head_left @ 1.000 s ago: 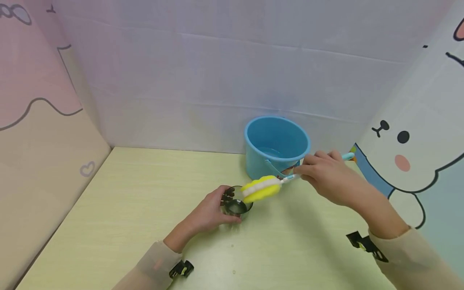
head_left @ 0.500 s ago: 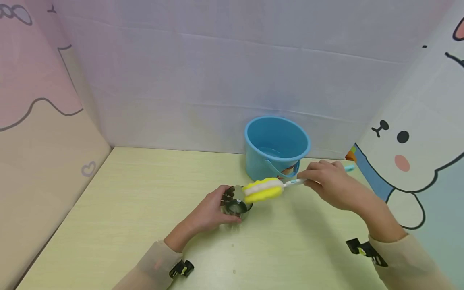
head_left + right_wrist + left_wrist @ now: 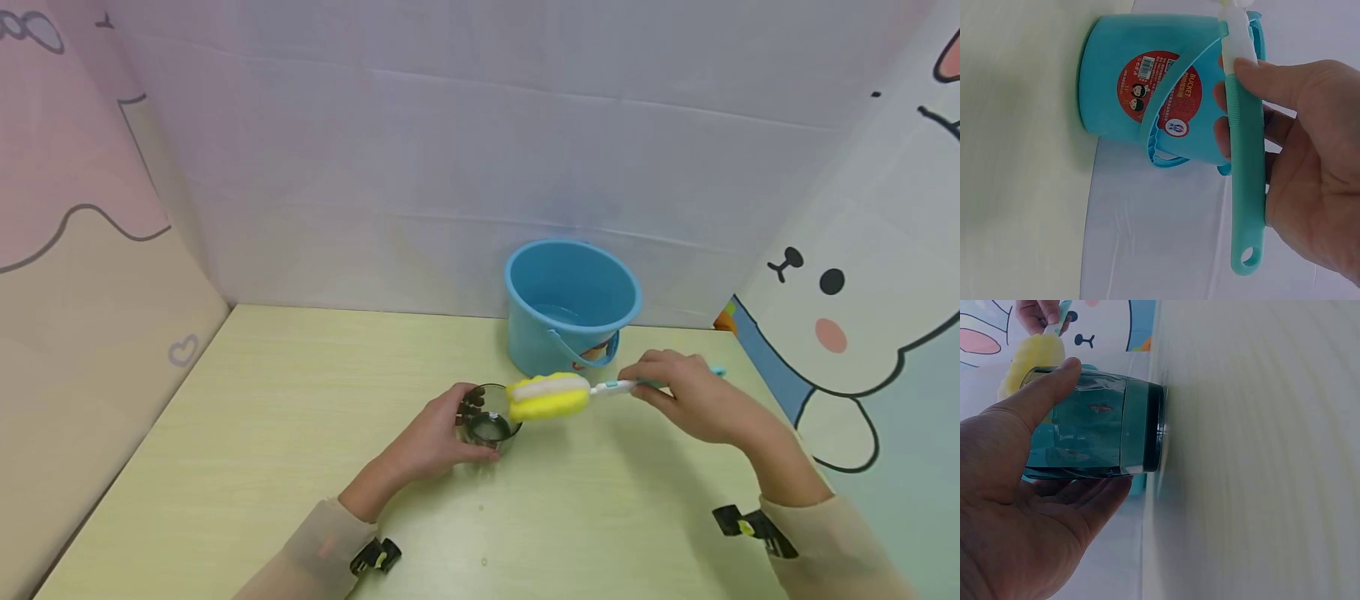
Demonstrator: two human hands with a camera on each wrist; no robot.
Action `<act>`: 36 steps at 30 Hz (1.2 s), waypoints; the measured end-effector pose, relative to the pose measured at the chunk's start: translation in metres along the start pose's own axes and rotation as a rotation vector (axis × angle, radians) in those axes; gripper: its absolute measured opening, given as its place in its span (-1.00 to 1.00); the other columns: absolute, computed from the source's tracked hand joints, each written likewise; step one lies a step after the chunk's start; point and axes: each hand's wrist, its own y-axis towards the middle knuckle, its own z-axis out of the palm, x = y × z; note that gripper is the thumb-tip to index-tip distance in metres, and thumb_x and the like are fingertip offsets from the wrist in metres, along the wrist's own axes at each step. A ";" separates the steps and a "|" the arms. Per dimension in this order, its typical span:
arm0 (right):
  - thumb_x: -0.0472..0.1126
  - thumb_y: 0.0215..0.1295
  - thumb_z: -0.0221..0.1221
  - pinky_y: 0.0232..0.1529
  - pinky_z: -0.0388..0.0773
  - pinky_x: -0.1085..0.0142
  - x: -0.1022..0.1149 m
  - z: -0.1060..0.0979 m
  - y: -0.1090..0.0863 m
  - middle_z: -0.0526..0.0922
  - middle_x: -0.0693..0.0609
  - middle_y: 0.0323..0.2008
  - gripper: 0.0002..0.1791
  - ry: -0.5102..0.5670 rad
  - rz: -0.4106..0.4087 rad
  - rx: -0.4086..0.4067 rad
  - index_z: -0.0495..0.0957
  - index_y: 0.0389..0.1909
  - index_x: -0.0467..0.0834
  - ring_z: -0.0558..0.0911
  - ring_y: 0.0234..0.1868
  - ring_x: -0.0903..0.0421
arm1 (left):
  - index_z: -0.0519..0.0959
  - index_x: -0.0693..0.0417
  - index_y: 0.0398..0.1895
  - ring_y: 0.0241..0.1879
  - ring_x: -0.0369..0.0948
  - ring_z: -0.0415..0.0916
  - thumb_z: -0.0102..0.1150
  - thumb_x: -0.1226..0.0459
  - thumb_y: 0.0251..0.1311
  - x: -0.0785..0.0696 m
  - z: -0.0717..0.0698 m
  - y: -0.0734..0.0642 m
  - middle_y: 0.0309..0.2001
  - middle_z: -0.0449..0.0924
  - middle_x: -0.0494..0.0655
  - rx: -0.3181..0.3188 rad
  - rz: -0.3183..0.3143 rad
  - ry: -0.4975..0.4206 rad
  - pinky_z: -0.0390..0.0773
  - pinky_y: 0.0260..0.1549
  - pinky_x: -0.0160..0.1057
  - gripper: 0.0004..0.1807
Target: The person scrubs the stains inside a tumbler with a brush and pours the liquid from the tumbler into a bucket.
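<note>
My left hand (image 3: 435,433) grips a clear dark-tinted glass (image 3: 1094,425), thumb on one side and fingers on the other. The glass stands upright on the table, its open mouth facing up in the head view. In my right hand (image 3: 690,396) is a sponge cup brush, pinched by its white and turquoise handle (image 3: 1246,162) between thumb and fingers. The brush lies nearly level, and its yellow and white sponge head (image 3: 551,397) hovers over the right side of the glass's rim. Whether sponge and rim touch I cannot tell.
A blue bucket (image 3: 525,333) stands behind the hands near the back wall, its handle hanging down in front and a red label (image 3: 1141,84) on its side. Pale wood-look table (image 3: 300,375) lies below, with cartoon-printed walls around it.
My right hand has come down a little, turning the brush from a slant to nearly level. The sponge has shifted slightly right. My left hand and the glass have stayed still.
</note>
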 end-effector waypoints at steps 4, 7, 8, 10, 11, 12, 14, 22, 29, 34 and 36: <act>-0.31 0.49 0.31 -0.26 0.57 0.27 -0.005 0.005 -0.003 0.68 0.20 -0.14 -0.77 0.068 0.016 0.000 0.75 0.08 -0.07 0.53 -0.24 0.23 | 0.35 0.14 0.45 0.27 -0.02 0.52 0.73 0.13 0.00 0.000 0.000 0.000 0.28 0.56 0.08 -0.001 0.001 0.002 0.54 0.28 0.04 -0.02; -0.30 0.50 0.30 -0.26 0.59 0.29 -0.008 0.008 -0.006 0.67 0.22 -0.14 -0.78 0.115 0.020 -0.007 0.75 0.08 -0.07 0.54 -0.24 0.22 | 0.35 0.14 0.45 0.27 -0.01 0.53 0.73 0.12 0.01 0.000 0.000 0.000 0.28 0.55 0.08 -0.002 0.001 0.004 0.54 0.28 0.04 -0.01; -0.30 0.50 0.30 -0.26 0.59 0.29 -0.010 0.009 -0.007 0.67 0.24 -0.15 -0.78 0.126 0.020 -0.010 0.75 0.08 -0.06 0.54 -0.24 0.22 | 0.35 0.15 0.45 0.27 -0.01 0.53 0.73 0.12 0.00 0.000 0.000 0.000 0.28 0.55 0.08 -0.002 0.002 0.004 0.54 0.28 0.04 -0.01; -0.30 0.50 0.30 -0.26 0.58 0.30 -0.012 0.011 -0.009 0.66 0.24 -0.15 -0.78 0.142 0.022 -0.015 0.75 0.08 -0.06 0.53 -0.24 0.23 | 0.34 0.15 0.45 0.27 -0.01 0.53 0.73 0.12 0.01 0.000 0.000 0.001 0.28 0.55 0.07 -0.004 0.004 0.005 0.55 0.27 0.04 -0.01; -0.30 0.50 0.30 -0.27 0.57 0.30 -0.014 0.011 -0.011 0.66 0.23 -0.15 -0.78 0.150 0.023 -0.017 0.75 0.08 -0.06 0.52 -0.24 0.22 | 0.35 0.15 0.45 0.27 0.00 0.53 0.73 0.13 0.00 0.001 0.000 0.001 0.28 0.55 0.06 -0.005 0.005 0.006 0.55 0.27 0.04 -0.01; -0.29 0.51 0.30 -0.27 0.56 0.30 -0.015 0.012 -0.012 0.67 0.22 -0.15 -0.78 0.157 0.029 -0.019 0.74 0.08 -0.06 0.52 -0.24 0.22 | 0.35 0.15 0.45 0.27 0.00 0.53 0.73 0.13 0.00 0.001 0.000 0.001 0.28 0.55 0.05 -0.006 0.006 0.005 0.55 0.27 0.03 -0.01; -0.28 0.51 0.30 -0.27 0.55 0.30 -0.018 0.013 -0.015 0.68 0.18 -0.15 -0.79 0.171 0.045 -0.020 0.74 0.08 -0.06 0.52 -0.24 0.22 | 0.35 0.15 0.45 0.27 -0.01 0.54 0.74 0.14 -0.01 0.001 0.000 0.001 0.27 0.55 0.03 -0.007 0.010 0.004 0.55 0.27 0.03 -0.01; -0.30 0.51 0.28 -0.25 0.56 0.30 -0.028 0.018 -0.025 0.68 0.13 -0.13 -0.78 0.216 0.104 -0.016 0.72 0.10 -0.08 0.52 -0.22 0.20 | 0.35 0.15 0.44 0.27 0.00 0.54 0.74 0.13 -0.02 0.003 0.000 0.002 0.27 0.55 0.03 -0.012 0.021 0.012 0.54 0.28 0.02 -0.01; -0.29 0.52 0.28 -0.22 0.58 0.28 -0.036 0.023 -0.031 0.69 0.13 -0.11 -0.77 0.208 0.129 -0.016 0.72 0.11 -0.09 0.54 -0.18 0.20 | 0.36 0.14 0.44 0.27 -0.01 0.54 0.74 0.13 -0.02 0.003 0.000 0.001 0.27 0.56 0.02 -0.011 0.010 0.017 0.53 0.29 0.02 -0.01; -0.28 0.52 0.28 -0.17 0.62 0.25 -0.042 0.029 -0.033 0.70 0.11 -0.07 -0.77 0.203 0.158 -0.004 0.71 0.12 -0.11 0.58 -0.14 0.18 | 0.35 0.15 0.45 0.27 -0.01 0.54 0.74 0.12 -0.02 0.003 0.001 0.001 0.27 0.56 0.05 -0.015 0.014 0.025 0.52 0.30 0.04 -0.01; -0.28 0.52 0.28 -0.14 0.64 0.23 -0.044 0.031 -0.034 0.71 0.13 -0.06 -0.77 0.201 0.169 0.000 0.71 0.12 -0.12 0.59 -0.11 0.16 | 0.36 0.15 0.44 0.27 -0.02 0.53 0.74 0.12 -0.02 0.003 0.001 0.001 0.27 0.56 0.05 -0.017 0.017 0.025 0.51 0.30 0.04 -0.01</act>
